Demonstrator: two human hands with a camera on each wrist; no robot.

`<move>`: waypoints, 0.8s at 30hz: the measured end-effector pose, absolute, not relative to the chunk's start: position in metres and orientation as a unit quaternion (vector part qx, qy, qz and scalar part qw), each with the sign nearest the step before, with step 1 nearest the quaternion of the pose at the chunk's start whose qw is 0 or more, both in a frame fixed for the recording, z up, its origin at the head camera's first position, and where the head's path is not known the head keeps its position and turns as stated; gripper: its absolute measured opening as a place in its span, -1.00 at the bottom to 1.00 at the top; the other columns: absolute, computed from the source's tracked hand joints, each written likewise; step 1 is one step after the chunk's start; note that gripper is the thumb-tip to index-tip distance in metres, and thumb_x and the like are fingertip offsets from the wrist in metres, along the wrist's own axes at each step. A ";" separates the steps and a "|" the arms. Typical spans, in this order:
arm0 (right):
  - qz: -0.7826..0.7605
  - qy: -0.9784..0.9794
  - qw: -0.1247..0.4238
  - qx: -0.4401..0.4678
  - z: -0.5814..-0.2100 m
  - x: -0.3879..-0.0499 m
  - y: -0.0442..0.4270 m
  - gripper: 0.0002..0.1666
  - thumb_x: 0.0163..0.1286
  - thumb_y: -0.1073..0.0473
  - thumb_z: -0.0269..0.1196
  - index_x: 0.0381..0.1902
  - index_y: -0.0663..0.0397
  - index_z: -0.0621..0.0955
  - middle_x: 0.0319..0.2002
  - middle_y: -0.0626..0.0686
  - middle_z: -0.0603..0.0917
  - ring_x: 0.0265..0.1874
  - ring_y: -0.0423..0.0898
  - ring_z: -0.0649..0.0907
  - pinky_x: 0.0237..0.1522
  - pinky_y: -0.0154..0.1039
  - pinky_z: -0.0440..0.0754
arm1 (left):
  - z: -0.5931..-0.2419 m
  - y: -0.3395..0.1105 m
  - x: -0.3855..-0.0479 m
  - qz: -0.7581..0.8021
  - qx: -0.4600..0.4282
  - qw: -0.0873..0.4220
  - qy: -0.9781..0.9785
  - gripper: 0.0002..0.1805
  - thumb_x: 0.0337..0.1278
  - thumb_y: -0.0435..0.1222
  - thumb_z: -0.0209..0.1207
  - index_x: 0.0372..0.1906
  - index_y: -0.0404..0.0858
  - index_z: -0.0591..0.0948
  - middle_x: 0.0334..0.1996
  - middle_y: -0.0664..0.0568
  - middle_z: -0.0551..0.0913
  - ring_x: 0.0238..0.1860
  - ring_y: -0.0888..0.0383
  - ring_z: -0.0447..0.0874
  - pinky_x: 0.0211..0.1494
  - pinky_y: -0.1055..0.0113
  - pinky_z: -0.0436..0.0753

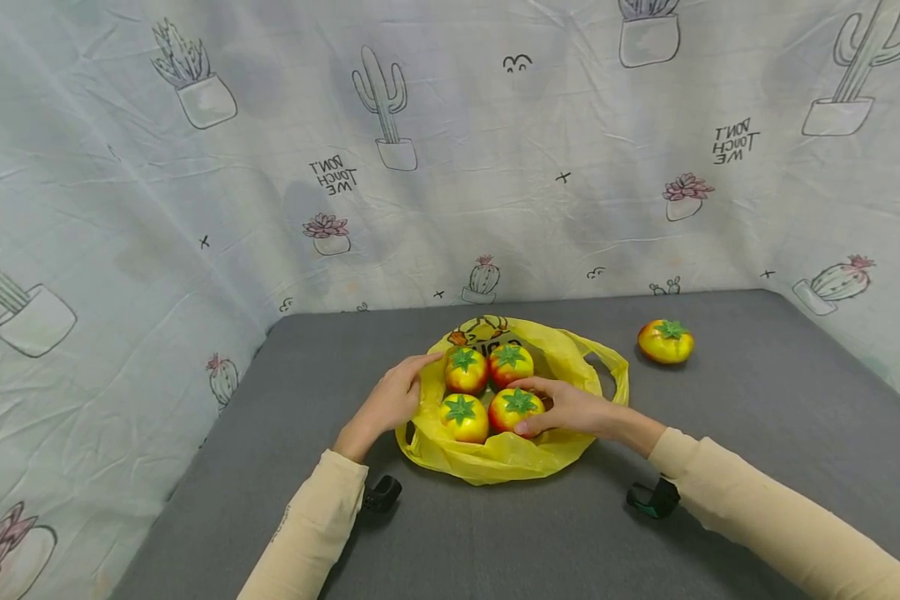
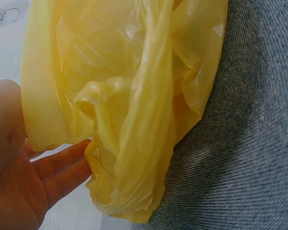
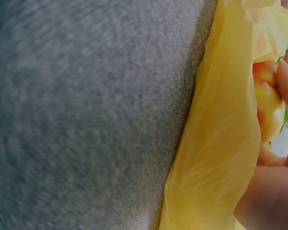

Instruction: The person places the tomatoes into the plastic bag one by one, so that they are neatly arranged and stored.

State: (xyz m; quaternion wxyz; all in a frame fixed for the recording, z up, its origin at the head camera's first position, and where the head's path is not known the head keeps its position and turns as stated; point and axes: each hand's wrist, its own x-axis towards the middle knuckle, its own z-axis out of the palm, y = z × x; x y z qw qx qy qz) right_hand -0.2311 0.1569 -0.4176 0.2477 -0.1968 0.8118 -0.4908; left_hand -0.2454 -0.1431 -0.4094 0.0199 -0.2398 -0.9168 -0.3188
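Note:
A yellow plastic bag (image 1: 487, 462) lies on the table with its mouth spread wide, several red-yellow tomatoes with green star-shaped tops inside. My right hand (image 1: 570, 408) holds the front right tomato (image 1: 515, 410) between thumb and fingers, within the bag. In the right wrist view, the bag's wall (image 3: 216, 139) covers part of that tomato (image 3: 269, 105). At the left rim, my left hand (image 1: 393, 396) holds the bag's edge. Its fingers (image 2: 62, 170) reach behind the yellow plastic in the left wrist view, so their tips are partly hidden.
One more tomato (image 1: 666, 342) sits on the grey table (image 1: 465, 533), right of the bag and farther back. A looped bag handle (image 1: 618, 375) sticks out to the right. Behind the table hangs a white curtain (image 1: 487, 167) printed with cacti.

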 end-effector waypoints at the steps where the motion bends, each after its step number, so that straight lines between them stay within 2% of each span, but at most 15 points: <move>1: -0.490 0.812 0.246 -0.199 -0.418 -0.231 0.157 -0.12 0.18 -0.04 0.38 0.39 0.09 0.32 0.33 0.17 0.31 0.12 0.04 0.41 0.10 -0.06 0.39 | -0.409 -0.143 -0.245 -0.320 -0.239 0.020 -0.917 -0.46 0.31 -0.55 -0.19 0.35 -0.23 0.39 0.27 -0.18 0.39 0.04 -0.03 0.46 -0.10 0.13 0.42; 3: -0.489 0.813 0.244 -0.202 -0.418 -0.231 0.156 -0.13 0.18 -0.04 0.39 0.38 0.09 0.32 0.32 0.16 0.32 0.09 0.03 0.41 0.06 -0.09 0.40 | -0.410 -0.144 -0.246 -0.320 -0.240 0.021 -0.916 -0.46 0.31 -0.55 -0.19 0.35 -0.23 0.39 0.27 -0.17 0.39 0.01 -0.03 0.46 -0.12 0.13 0.42; 5: -0.493 0.810 0.245 -0.201 -0.418 -0.231 0.156 -0.12 0.18 -0.03 0.39 0.39 0.09 0.31 0.31 0.18 0.32 0.10 0.04 0.42 0.04 -0.10 0.42 | -0.410 -0.144 -0.246 -0.317 -0.243 0.026 -0.916 -0.46 0.31 -0.55 -0.20 0.34 -0.23 0.40 0.26 -0.17 0.40 0.06 -0.04 0.46 -0.09 0.12 0.43; 10: -0.504 0.802 0.251 -0.197 -0.416 -0.230 0.157 -0.13 0.23 -0.02 0.36 0.41 0.08 0.27 0.32 0.23 0.29 0.24 0.14 0.32 0.09 -0.04 0.41 | -0.411 -0.144 -0.246 -0.311 -0.247 0.031 -0.917 -0.47 0.33 -0.54 -0.22 0.34 -0.23 0.40 0.26 -0.17 0.40 0.16 -0.06 0.44 -0.05 0.12 0.43; 13: -0.511 0.798 0.256 -0.191 -0.415 -0.229 0.160 -0.15 0.26 -0.02 0.32 0.42 0.06 0.26 0.34 0.23 0.24 0.30 0.17 0.24 0.11 -0.01 0.41 | -0.411 -0.144 -0.246 -0.313 -0.245 0.027 -0.917 -0.46 0.33 -0.54 -0.22 0.35 -0.22 0.39 0.27 -0.17 0.39 0.08 -0.04 0.46 -0.10 0.12 0.42; 15: -0.522 0.790 0.262 -0.185 -0.414 -0.229 0.161 -0.17 0.28 -0.01 0.31 0.42 0.06 0.26 0.35 0.25 0.21 0.31 0.18 0.24 0.10 -0.01 0.44 | -0.411 -0.144 -0.247 -0.314 -0.245 0.027 -0.917 -0.46 0.33 -0.54 -0.22 0.35 -0.22 0.39 0.27 -0.17 0.39 0.12 -0.05 0.45 -0.07 0.11 0.43; 18: -0.535 0.782 0.265 -0.176 -0.411 -0.228 0.165 -0.20 0.31 -0.01 0.28 0.41 0.09 0.26 0.35 0.28 0.19 0.26 0.17 0.31 0.05 -0.04 0.49 | -0.411 -0.144 -0.247 -0.312 -0.247 0.029 -0.917 -0.46 0.33 -0.54 -0.22 0.35 -0.22 0.39 0.27 -0.17 0.40 0.19 -0.07 0.41 0.02 0.08 0.45; 21: -0.540 0.785 0.254 -0.164 -0.407 -0.229 0.168 -0.22 0.34 -0.04 0.24 0.40 0.14 0.27 0.30 0.27 0.27 0.14 0.11 0.44 -0.01 -0.07 0.53 | -0.411 -0.145 -0.247 -0.312 -0.250 0.032 -0.916 -0.46 0.32 -0.54 -0.22 0.34 -0.22 0.40 0.26 -0.17 0.40 0.25 -0.09 0.36 0.09 0.04 0.44; 24: -0.550 0.785 0.243 -0.149 -0.403 -0.230 0.172 -0.25 0.37 -0.06 0.21 0.38 0.17 0.29 0.25 0.23 0.36 0.07 0.06 0.49 -0.03 -0.08 0.54 | -0.410 -0.145 -0.247 -0.314 -0.250 0.032 -0.915 -0.47 0.32 -0.54 -0.21 0.34 -0.23 0.40 0.26 -0.17 0.41 0.25 -0.10 0.36 0.09 0.04 0.44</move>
